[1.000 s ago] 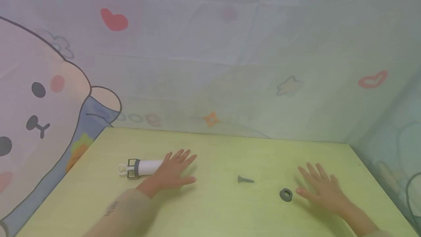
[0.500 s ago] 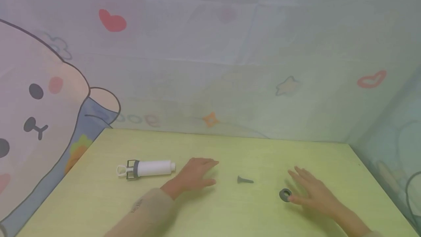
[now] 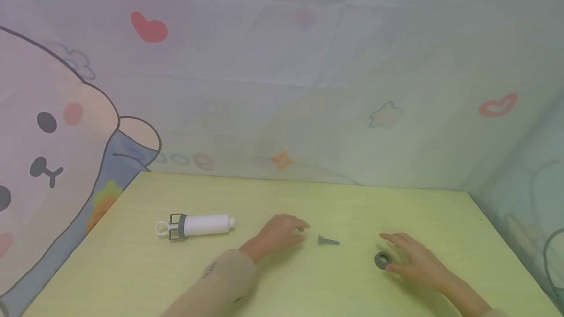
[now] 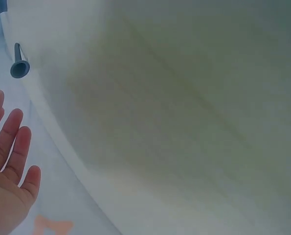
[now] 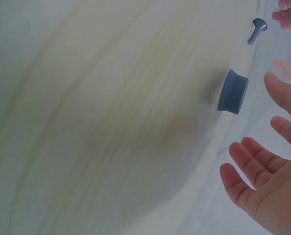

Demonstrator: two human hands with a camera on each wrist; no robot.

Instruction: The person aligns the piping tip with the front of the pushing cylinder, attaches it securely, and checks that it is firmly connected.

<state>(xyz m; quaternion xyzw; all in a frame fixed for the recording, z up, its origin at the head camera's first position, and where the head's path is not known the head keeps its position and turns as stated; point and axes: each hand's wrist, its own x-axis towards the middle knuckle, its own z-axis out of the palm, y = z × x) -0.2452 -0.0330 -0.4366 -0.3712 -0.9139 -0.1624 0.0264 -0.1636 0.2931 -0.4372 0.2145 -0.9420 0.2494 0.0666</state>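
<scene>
My left hand (image 3: 279, 234) reaches over the table just left of a small dark grey pin with a flared, trumpet-like head (image 3: 328, 240). Its fingers are loosely bent and hold nothing. In the left wrist view the pin (image 4: 20, 69) lies beyond the fingertips of that hand (image 4: 8, 181). A dark grey flanged ring (image 3: 377, 261) sits at the right, with my right hand (image 3: 416, 260) close beside it, thumb right at its edge and fingers spread above. Seen from the right wrist, the ring (image 5: 233, 92) stands in front of the relaxed, apart fingers of the hand (image 5: 267, 181).
At the left of the pale yellow table (image 3: 308, 287) lies a white cylinder (image 3: 207, 225) with a grey collar, frame and white loop handle, like a large syringe or pump. A printed cloth (image 3: 282, 87) hangs behind the table's far edge.
My left hand has moved right, from over the white cylinder to near the pin, its fingers bending in. My right hand has shifted left to the ring. The objects stay put.
</scene>
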